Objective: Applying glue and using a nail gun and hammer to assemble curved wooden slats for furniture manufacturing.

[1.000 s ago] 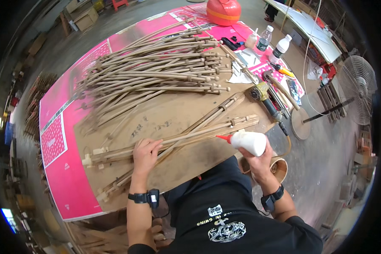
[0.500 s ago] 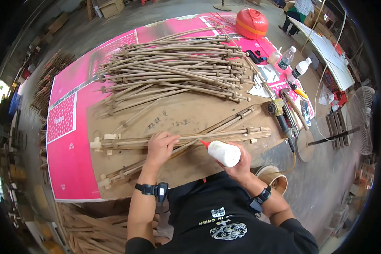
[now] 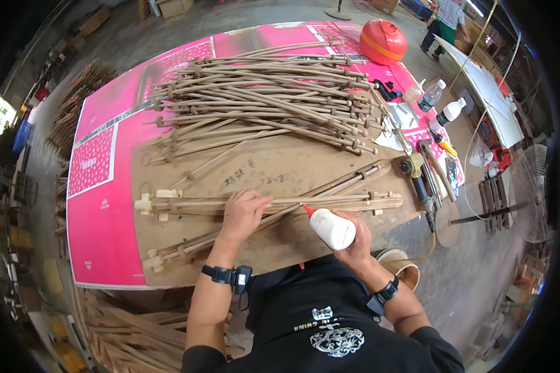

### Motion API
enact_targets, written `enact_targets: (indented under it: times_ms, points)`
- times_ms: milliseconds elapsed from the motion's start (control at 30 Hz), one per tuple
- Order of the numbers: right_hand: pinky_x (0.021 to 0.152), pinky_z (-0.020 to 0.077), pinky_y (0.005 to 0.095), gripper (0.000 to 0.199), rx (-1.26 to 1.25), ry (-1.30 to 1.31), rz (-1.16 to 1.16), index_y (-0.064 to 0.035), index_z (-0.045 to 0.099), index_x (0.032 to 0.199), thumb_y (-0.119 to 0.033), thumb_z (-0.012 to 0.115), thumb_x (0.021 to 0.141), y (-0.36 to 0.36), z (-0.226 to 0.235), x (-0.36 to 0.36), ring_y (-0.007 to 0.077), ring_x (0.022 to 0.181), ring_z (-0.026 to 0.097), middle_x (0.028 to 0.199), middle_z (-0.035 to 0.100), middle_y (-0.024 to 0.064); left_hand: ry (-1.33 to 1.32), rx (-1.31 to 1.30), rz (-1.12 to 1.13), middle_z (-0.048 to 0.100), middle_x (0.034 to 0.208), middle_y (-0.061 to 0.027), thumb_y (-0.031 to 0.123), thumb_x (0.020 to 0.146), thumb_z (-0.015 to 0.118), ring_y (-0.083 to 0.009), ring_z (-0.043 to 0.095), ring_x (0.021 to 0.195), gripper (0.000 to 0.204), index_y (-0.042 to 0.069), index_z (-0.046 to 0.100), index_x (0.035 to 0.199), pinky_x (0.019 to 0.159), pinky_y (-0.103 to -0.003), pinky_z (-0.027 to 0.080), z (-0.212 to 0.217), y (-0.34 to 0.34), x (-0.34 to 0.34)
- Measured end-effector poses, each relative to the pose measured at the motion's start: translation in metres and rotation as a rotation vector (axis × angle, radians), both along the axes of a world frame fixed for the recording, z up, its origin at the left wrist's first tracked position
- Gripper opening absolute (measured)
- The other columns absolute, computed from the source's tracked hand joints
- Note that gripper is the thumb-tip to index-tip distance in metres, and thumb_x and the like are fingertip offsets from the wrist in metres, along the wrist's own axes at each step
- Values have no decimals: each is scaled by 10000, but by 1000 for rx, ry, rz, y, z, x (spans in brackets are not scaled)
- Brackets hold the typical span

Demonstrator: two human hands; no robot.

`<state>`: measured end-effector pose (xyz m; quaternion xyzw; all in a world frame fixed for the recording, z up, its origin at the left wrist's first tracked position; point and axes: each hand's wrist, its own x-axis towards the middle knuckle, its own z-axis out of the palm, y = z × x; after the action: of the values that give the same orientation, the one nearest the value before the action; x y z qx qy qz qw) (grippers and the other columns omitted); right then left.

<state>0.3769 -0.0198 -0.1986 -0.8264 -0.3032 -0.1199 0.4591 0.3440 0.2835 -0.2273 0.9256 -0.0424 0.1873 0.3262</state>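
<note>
Two hands at work on the brown board [image 3: 280,171]: left hand [image 3: 244,214] lies palm-down, fingers loose, pressing the long wooden slat assembly [image 3: 330,202] that runs left to right across the near part of the board. Right hand [image 3: 354,239] is closed around a white glue bottle [image 3: 331,227], red nozzle touching the slat just right of the left hand. Pile of wooden sticks [image 3: 267,99] lies farther off, on the pink sheet [image 3: 99,205].

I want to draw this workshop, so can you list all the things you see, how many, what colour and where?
Glue bottle: one, white with red tip, in the right hand.
Long wooden frame: one, tan, under the left hand.
Wooden rods: a big pile, brown, far side of the board.
Board: one, brown, on the pink table.
Round ball-like thing: one, orange-red, far right.
Bottles: about three, clear and white, right.
Fan: one, grey, right.
Left hand: on frame.
Right hand: gripping bottle.
</note>
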Motion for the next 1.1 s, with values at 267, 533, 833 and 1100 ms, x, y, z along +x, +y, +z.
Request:
enact_targets:
  times_ms: [267,533,833,1100]
  points:
    - [936,574,372,684,59,188,8,-24,624,1245,-111,997,679,1,11,-13,241,1076,715,1168,726,135,-34,-13,7,702,890,-30,178,860,783,-258,662,914,141,139,815,992,802,-406,495,-7,2,-2]
    - [982,572,373,758,285,442,19,-26,585,1311,-80,994,674,26,35,-17,218,1115,700,1211,701,107,-93,53,32,699,905,-2,164,812,800,-247,663,916,185,181,811,996,788,-385,499,-21,4,-4]
    - [1033,542,391,767,270,500,373,-51,484,1331,-17,940,714,120,54,-17,247,1221,646,1301,640,140,-129,-50,-92,669,953,-33,307,815,724,-284,646,987,241,173,754,1014,829,-431,497,-34,12,-5]
    - [1040,525,406,689,96,221,454,-67,562,1266,-33,951,699,220,39,-23,278,1197,661,1273,684,126,-149,-1085,-108,626,1059,-57,233,789,702,-268,605,993,290,124,675,1057,919,-418,487,-56,-1,-3]
